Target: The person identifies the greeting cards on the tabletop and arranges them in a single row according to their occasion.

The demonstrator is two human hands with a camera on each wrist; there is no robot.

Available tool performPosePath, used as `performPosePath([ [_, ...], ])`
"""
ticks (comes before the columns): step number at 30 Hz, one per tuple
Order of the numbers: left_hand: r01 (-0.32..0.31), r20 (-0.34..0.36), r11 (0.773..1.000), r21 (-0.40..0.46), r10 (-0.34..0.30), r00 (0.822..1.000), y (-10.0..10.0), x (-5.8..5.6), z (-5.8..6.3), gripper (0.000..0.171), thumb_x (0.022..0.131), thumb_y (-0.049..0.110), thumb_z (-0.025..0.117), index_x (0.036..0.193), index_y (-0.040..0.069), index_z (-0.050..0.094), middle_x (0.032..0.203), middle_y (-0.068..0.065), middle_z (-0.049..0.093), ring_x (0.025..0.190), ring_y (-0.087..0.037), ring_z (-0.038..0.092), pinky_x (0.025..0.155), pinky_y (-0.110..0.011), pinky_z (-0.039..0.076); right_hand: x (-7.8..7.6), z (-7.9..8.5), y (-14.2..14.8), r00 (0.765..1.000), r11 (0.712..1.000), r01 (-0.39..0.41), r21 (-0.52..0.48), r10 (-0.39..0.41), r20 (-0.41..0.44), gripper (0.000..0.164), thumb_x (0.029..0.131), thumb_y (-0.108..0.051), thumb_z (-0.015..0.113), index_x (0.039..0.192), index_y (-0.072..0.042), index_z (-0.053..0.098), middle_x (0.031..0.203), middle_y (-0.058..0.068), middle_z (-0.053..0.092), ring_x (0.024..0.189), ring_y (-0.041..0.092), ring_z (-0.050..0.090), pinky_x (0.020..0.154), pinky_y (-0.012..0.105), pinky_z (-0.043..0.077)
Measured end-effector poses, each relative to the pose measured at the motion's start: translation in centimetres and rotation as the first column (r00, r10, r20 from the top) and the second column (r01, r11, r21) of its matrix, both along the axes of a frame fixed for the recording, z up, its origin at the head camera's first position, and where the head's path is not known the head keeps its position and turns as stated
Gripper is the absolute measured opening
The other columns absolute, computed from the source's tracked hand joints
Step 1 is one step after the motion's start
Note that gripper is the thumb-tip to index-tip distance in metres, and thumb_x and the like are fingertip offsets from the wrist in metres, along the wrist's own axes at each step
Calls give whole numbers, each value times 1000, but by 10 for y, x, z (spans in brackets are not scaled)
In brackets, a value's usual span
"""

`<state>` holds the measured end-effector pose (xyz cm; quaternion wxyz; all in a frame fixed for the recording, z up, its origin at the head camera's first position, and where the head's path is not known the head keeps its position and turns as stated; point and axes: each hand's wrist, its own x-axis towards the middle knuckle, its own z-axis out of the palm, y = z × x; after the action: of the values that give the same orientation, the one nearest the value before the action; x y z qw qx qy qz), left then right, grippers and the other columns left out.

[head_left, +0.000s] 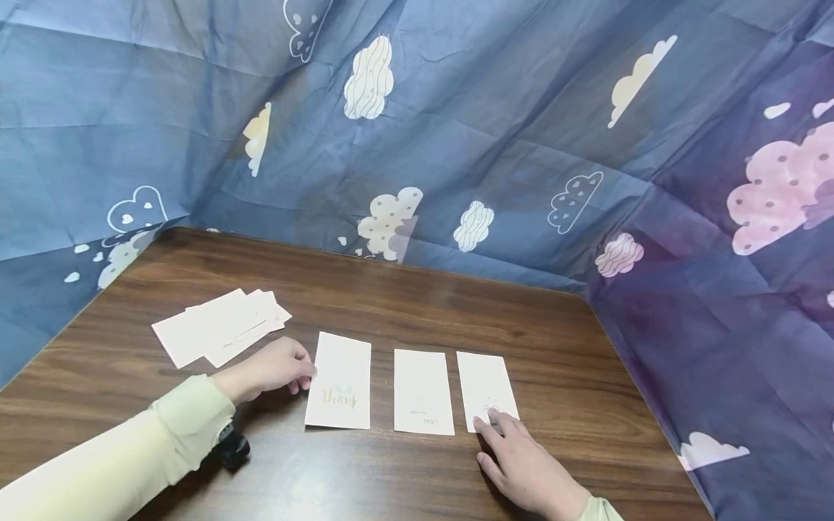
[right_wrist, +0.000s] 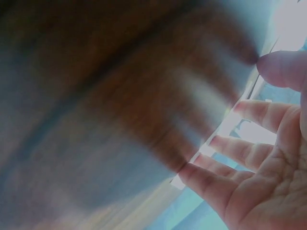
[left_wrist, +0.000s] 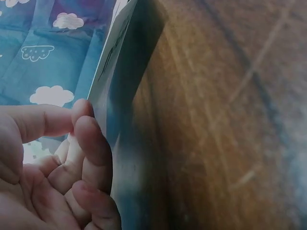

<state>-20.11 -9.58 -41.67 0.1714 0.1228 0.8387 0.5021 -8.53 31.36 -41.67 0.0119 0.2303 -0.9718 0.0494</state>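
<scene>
At the left edge of a white card with "thank" lettering point(head_left: 339, 380), my left hand point(head_left: 276, 367) pinches the card between thumb and fingers. The left wrist view has this card point(left_wrist: 111, 67) rising at a slant from the fingertips, its near edge off the table. A second white card with small "heart" print point(head_left: 422, 387) lies flat in the middle. To its right is a third white card with a small drawing point(head_left: 483, 376). My right hand point(head_left: 524, 463) rests its straight fingertips on that card's lower end. In the right wrist view the right fingers point(right_wrist: 259, 153) are spread.
Several white cards point(head_left: 208, 325) lie overlapping in a loose pile at the left rear of the brown wooden table point(head_left: 456, 304). Blue cloud-print cloth point(head_left: 443, 130) hangs along the table's back and sides. A dark device point(head_left: 233, 447) sits at the left wrist.
</scene>
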Motion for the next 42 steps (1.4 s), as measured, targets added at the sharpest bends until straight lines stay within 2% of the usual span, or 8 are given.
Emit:
performPosePath([
  [8,33,-46,990,-139,-40,998,6,-2,-4,21,84,5,62,63,7,62,60,0,61,53,-14,57,53,-26,39,0,0,-3,1000,1000,12,7,-12,11,45,98,-26,70,134,0,64,139,28,55,126,44,56,97,56,50],
  [15,29,-66,966,-258,-47,997,10,-8,-4,25,87,10,62,62,10,60,57,1,60,48,-11,53,49,-23,35,-2,2,-5,999,1000,17,3,-17,34,45,98,-27,69,134,0,64,140,28,54,127,45,55,98,57,49],
  [23,35,-80,948,-317,-63,995,14,-10,-4,27,88,13,63,61,11,59,56,1,60,46,-10,53,49,-24,39,-3,4,-6,997,999,40,-13,-39,63,46,98,-27,70,135,0,63,142,28,53,129,45,54,99,58,48],
  [34,36,-112,907,-420,-91,990,24,-9,2,29,87,18,65,59,12,60,51,5,59,46,-10,56,53,-30,43,-2,2,-4,999,1000,31,0,-31,45,45,98,-26,70,135,0,63,140,28,53,127,45,55,99,57,49],
  [37,34,-112,908,-417,-89,990,24,-9,1,29,87,19,65,59,13,59,51,5,59,46,-10,57,53,-30,43,-2,2,-4,999,1000,25,5,-25,42,45,98,-26,69,135,0,63,140,28,53,128,45,54,99,58,49],
  [42,28,-133,931,-364,-81,988,14,-12,-2,27,89,18,62,63,13,57,55,3,59,47,-11,56,50,-29,42,-2,3,-4,999,1000,26,9,-26,45,45,98,-26,69,135,0,63,141,28,53,128,45,54,98,57,49],
])
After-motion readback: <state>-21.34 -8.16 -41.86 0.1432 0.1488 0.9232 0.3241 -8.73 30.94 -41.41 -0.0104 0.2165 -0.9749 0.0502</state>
